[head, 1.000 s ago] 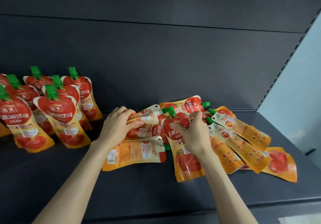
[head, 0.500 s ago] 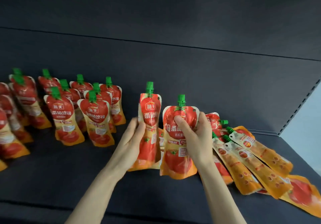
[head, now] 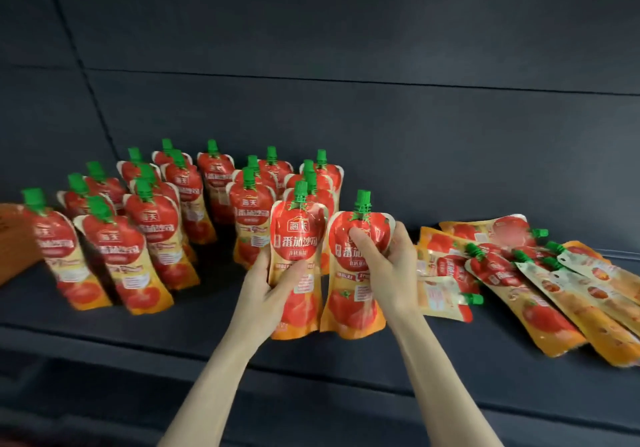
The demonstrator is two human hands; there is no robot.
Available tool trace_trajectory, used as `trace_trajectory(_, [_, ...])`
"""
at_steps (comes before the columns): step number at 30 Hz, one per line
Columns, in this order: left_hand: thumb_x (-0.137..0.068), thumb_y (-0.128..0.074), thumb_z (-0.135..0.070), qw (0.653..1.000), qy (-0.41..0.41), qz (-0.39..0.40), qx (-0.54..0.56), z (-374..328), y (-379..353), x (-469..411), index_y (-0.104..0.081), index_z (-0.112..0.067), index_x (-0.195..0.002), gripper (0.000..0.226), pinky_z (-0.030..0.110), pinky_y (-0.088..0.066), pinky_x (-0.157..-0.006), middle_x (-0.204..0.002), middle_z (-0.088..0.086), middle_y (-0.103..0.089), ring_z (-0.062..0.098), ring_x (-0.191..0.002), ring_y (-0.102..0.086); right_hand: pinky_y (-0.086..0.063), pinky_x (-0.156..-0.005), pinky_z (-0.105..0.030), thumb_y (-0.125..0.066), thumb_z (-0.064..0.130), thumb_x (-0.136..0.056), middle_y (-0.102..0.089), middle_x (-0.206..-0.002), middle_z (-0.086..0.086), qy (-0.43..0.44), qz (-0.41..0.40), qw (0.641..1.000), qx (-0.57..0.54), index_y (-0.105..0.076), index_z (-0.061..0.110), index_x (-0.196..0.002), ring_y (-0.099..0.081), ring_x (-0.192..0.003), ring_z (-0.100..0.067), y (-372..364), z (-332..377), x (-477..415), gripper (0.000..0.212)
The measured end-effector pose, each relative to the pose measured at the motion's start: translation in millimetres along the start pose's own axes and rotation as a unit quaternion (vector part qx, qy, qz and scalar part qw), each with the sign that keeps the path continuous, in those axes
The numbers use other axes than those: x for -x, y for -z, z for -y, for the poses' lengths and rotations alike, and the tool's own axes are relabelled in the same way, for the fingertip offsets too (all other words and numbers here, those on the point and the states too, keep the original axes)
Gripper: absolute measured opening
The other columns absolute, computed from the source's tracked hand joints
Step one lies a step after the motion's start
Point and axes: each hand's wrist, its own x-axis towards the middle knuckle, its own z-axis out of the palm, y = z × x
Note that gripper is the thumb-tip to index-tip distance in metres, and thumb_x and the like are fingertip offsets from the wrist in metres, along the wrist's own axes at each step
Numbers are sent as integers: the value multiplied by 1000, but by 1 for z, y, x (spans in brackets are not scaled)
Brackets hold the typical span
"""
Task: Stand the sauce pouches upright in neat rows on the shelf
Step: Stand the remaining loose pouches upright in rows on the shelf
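On the dark shelf (head: 214,339), head view: left hand (head: 268,283) grips the left pouch (head: 298,238), fingers wrapped round its middle. Right hand (head: 389,266) grips the right pouch (head: 356,304) just beside it, thumb pressed on the red upper part. Both pouches are upright, green caps up, side by side & nearly touching; can't tell if their bottoms rest on the shelf. Behind & to the left are the standing pouches (head: 156,228) in approx. rows, labels to the front. To the right, the lying pouches (head: 502,273) sit flat in an overlapping heap. A blurred orange thing (head: 14,238) is at the far left edge. Dark back panel (head: 346,117) behind.
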Motion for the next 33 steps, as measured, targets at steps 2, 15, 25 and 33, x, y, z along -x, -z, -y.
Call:
trace_trajectory(2, [-86,-61,-24,1000,5,0,-1,6,26,-7,-53,-38,-111,29,10,-51,-66,-102,-14,-67,-2,-94,-65,-57,-68,-27,-68,24,-84,-68,-88,-3,11,-23,1000,0,-55,10,-94,-69,-82,-15,-21,-4,3,22])
trace_trajectory(15, [-90,-59,-22,998,7,55,8,43,90,-63,-52,-31,-122,34,17,-51,-84,-116,-13,-63,-1,-105,-60,-58,-80,-31,-63,27,-88,-65,-105,4,24,-60,995,78,-48,16,-111,-65,-100,-14,-84,-29,-6,30])
trace_trajectory(25, [-79,-73,-19,995,2,-17,-99,79,87,-58,-41,-18,-129,59,18,-43,-86,-116,-8,-56,6,-105,-54,-49,-70,-6,-74,13,-78,-57,-109,8,-21,-17,984,175,-36,20,-120,-58,-99,-3,-71,-80,25,58])
trace_trajectory(33, [-84,-67,-24,986,-28,-44,-161,86,88,-60,-41,-15,-132,55,22,-40,-90,-124,-1,-53,9,-113,-49,-45,-86,-23,-61,36,-88,-55,-126,2,-11,8,950,312,-28,17,-130,-56,-114,-15,-79,-88,16,56])
